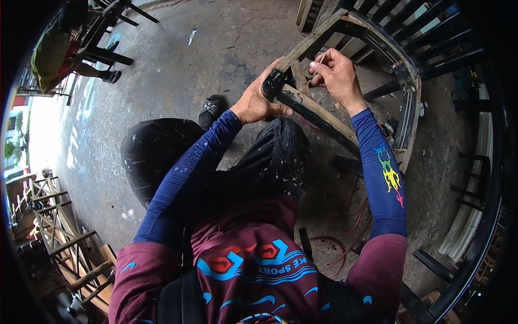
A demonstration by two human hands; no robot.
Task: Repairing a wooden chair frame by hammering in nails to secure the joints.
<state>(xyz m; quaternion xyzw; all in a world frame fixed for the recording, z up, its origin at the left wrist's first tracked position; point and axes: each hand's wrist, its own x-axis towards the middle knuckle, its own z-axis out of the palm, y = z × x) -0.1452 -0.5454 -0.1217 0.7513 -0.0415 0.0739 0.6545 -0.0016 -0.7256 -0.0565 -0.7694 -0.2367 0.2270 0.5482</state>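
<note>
A chair-like wooden frame [324, 114], part bare wood and part painted black, lies tilted in front of my knees. My left hand [254, 102] is wrapped around its near left corner, the thumb resting along the lower rail. Beneath those fingers sits a black corner end [273, 83]. Just inside the corner is a small wooden brace [300, 76]. My right hand [339, 78] is closed in a pinch beside that brace. A small thin piece [322, 59] shows between its thumb and fingers; its kind is too small to make out.
Black slatted furniture [426, 27] stands at the far right. A red hose [342, 254] curls on the concrete floor [178, 70] near my right side. Wooden frames [65, 232] are stacked at the left. Another person's leg [89, 69] shows at the upper left.
</note>
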